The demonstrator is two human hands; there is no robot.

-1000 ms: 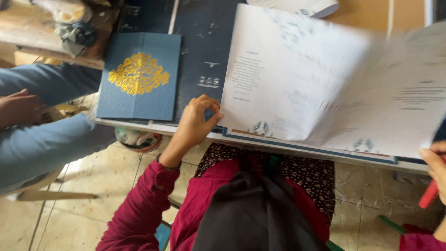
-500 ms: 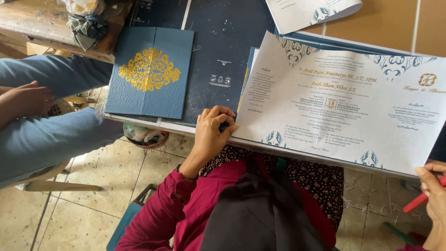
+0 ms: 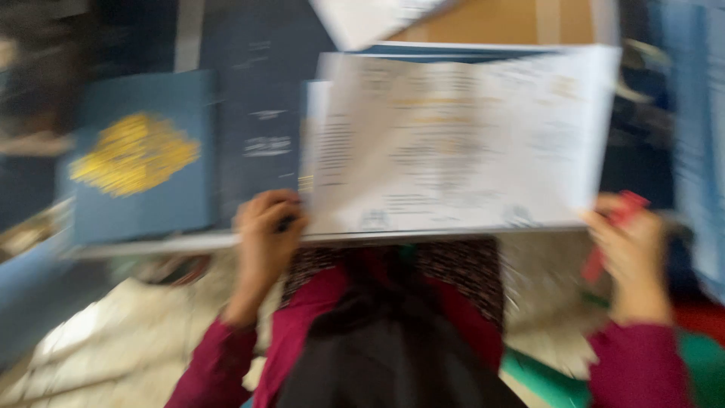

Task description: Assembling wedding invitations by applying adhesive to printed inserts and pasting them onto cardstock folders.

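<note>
A: Start at your left hand (image 3: pixel 264 242). What are the fingers doing?

B: They're curled at the near-left corner of the big white printed sheet (image 3: pixel 453 143), pressing on that corner right at the worktop's near edge. Something small and dark sits under the fingertips; too blurred to say what.

A: So clenched on the sheet?

B: Curled onto it, touching it. Whether you're pinching the paper or just pressing it down, I cannot tell. Frame is heavily motion-blurred.

A: Right hand?

B: Your right hand (image 3: pixel 630 253) is at the sheet's near-right corner, at the worktop's near edge. Fingers are closed around a red pen-like object (image 3: pixel 615 230) that pokes up past the knuckles. The fingertips are just beside the paper's corner; contact is unclear.

A: Where does the sheet lie overall?

B: Flat and wide between your two hands, running from the near edge back towards the far edge of the dark blue worktop (image 3: pixel 249 83). A blue border shows along its far side.

A: Anything further out?

B: Left of your left hand, a blue card with a gold ornament (image 3: pixel 136 155) lies near the worktop's left edge, apart from the sheet. Another white sheet (image 3: pixel 362 19) lies at the far edge. A tan surface (image 3: pixel 498 23) shows beyond the sheet's far side.

A: Below the edge?

B: Your maroon sleeves (image 3: pixel 215 363) and pale floor tiles (image 3: pixel 113 340).
</note>
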